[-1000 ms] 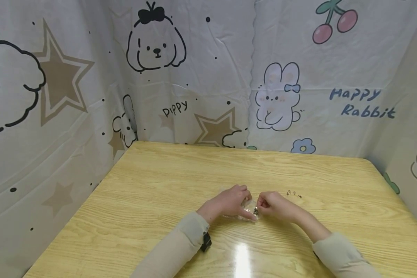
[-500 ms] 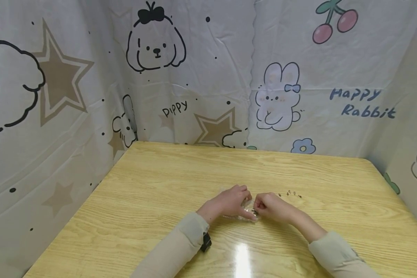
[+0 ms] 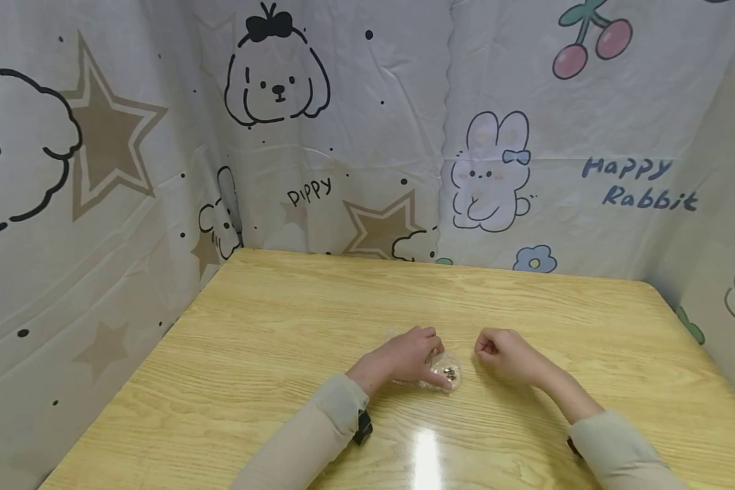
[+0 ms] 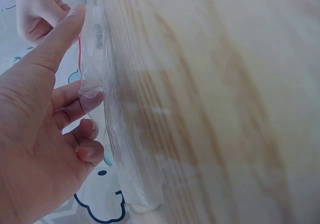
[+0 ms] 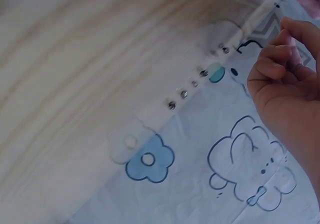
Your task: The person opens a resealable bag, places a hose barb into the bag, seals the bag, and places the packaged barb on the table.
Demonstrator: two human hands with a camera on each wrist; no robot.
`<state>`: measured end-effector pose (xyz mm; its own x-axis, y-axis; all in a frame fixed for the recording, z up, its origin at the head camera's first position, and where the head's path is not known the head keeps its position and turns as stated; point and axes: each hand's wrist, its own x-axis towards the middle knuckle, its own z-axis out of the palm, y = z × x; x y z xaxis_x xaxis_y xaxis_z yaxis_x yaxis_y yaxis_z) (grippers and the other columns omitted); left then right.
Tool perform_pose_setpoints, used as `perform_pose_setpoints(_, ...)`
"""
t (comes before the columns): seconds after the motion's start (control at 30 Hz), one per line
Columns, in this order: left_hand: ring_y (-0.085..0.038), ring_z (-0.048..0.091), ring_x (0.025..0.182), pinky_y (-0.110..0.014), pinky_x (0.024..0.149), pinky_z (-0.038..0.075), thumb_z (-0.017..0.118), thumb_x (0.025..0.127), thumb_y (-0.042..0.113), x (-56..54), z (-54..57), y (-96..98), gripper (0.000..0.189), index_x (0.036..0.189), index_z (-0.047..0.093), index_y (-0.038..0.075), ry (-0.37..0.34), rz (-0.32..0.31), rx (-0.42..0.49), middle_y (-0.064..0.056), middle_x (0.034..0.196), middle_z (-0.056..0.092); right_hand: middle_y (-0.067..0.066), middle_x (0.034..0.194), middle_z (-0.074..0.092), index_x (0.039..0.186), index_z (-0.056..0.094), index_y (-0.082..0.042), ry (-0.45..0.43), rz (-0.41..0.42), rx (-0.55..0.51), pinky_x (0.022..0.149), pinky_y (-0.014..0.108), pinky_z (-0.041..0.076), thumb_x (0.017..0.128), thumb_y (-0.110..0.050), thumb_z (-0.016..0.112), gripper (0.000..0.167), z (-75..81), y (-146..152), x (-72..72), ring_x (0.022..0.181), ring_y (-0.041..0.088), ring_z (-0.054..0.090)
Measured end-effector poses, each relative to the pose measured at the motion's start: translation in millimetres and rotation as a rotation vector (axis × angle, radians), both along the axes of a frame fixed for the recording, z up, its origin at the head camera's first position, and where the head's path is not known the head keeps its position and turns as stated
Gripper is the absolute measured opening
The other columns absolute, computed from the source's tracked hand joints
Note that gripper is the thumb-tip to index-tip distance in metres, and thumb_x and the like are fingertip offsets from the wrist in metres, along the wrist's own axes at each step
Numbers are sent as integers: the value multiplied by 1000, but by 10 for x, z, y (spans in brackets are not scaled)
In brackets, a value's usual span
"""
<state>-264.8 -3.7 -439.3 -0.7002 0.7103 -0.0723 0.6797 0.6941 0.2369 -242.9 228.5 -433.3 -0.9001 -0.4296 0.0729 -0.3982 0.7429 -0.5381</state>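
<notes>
A clear zip bag (image 3: 456,382) lies on the table with several tiny dark metal pieces (image 3: 450,373) gathered near its mouth. My left hand (image 3: 404,354) grips the bag, thumb along the near edge and fingers at the far side; in the left wrist view a red line runs along the bag (image 4: 97,46). To the right, my right hand (image 3: 510,354) is just above the table, thumb and index tips pinched together on what looks like one tiny metal piece, mostly hidden. Several small metal pieces (image 5: 184,94) stand in a row beside it in the right wrist view; this hand hides them from the head view.
The wooden table (image 3: 294,306) reaches back to a printed curtain (image 3: 343,122), which also hangs along the left and right sides. A bright light reflection (image 3: 427,456) shows near the front.
My right hand has left the bag's mouth and moved right, towards the row of metal pieces. Half a second ago one more piece showed at the row's left end. The left hand stays put.
</notes>
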Motion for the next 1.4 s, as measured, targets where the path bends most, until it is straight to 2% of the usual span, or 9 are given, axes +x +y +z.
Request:
perform_pose_setpoints(0.4, -7, 45, 92, -19, 75, 42, 71, 77, 65, 13, -2, -14, 68, 122, 63, 15, -6, 0, -4, 6, 108, 55, 4, 79, 62, 87, 62, 1, -6, -92, 19, 61, 20, 44, 90, -1, 61, 4, -30, 288, -95, 71, 9, 49)
perform_pose_setpoints(0.7, -8, 45, 91, -19, 74, 42, 70, 77, 65, 0, -5, -12, 69, 123, 63, 14, -10, 1, 3, 6, 108, 55, 3, 78, 61, 85, 62, -1, 57, -80, 63, 60, 21, 44, 88, 4, 62, 6, -77, 359, -187, 70, 8, 48)
perform_pose_setpoints(1.4, -7, 46, 89, -19, 74, 42, 73, 76, 64, 13, 18, -3, 66, 118, 63, 13, -11, -1, 13, 5, 106, 56, 4, 81, 61, 89, 62, 0, 32, -48, 71, 63, 22, 44, 88, 1, 65, 4, -105, 296, -221, 73, 9, 49)
